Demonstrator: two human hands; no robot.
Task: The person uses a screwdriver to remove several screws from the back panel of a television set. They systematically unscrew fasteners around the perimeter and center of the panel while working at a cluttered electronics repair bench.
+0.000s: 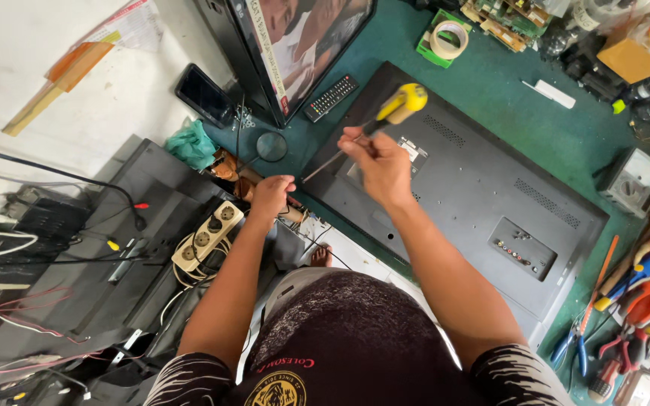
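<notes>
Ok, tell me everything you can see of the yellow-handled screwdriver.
The yellow-handled screwdriver has a bulbous yellow plastic-looking grip with a dark collar and a long thin metal shaft. It lies tilted, handle up to the right, tip down to the left, above the left edge of the dark grey flat television back panel. The right hand grips it around the upper shaft just below the handle. The left hand is apart from it. Whether the tip touches anything cannot be told.
</notes>
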